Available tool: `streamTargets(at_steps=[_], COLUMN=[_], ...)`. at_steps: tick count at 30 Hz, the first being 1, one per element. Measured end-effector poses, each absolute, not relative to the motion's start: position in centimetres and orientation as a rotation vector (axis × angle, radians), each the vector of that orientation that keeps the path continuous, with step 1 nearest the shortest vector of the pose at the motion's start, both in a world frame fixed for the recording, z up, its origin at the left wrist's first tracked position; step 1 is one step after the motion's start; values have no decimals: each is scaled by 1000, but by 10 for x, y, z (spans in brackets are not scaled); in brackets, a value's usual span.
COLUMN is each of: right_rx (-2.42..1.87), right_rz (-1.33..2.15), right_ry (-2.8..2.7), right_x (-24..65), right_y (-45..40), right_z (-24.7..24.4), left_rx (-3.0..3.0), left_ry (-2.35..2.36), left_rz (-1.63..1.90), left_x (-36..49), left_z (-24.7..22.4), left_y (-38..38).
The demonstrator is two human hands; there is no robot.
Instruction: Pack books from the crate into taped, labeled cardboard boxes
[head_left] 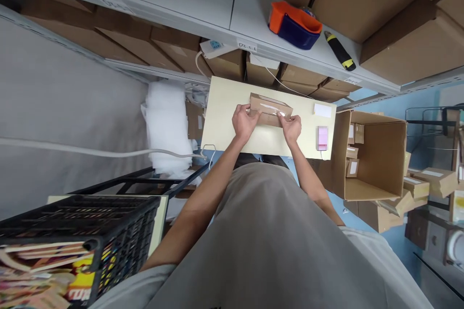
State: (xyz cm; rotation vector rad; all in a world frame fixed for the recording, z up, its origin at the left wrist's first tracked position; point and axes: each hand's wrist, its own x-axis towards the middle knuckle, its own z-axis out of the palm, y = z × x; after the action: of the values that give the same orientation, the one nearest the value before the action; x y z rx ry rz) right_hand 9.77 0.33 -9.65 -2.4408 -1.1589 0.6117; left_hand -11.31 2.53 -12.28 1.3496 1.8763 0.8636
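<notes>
A small brown cardboard box [270,107] with shiny clear tape along it sits on the pale yellow table [224,101]. My left hand [245,122] grips its left end, thumb on the near side. At the right end, my right hand [290,126] holds the box with the thumb pressed on the tape. To the right on the table lie a white label pad [322,110] and a device with a pink screen [322,138].
An orange and blue tape dispenser [295,25] and a yellow-black cutter [340,50] rest on the shelf above. A large open carton [377,154] holding small boxes stands right. A black crate [123,236] is lower left, bubble wrap [166,125] left.
</notes>
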Motion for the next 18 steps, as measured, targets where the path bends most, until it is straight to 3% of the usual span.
streamTargets(at_steps=[10,18], right_rx=[-2215,-2224], right_rz=[615,839], right_ry=[-1373,-1398], right_x=[68,45], right_y=[-15,-77], right_z=[-102,-124], left_rx=[1371,1210], left_ry=[1797,1781], left_rz=[952,825], left_x=[-162,-174], left_z=[-135,-165], left_y=[17,-24])
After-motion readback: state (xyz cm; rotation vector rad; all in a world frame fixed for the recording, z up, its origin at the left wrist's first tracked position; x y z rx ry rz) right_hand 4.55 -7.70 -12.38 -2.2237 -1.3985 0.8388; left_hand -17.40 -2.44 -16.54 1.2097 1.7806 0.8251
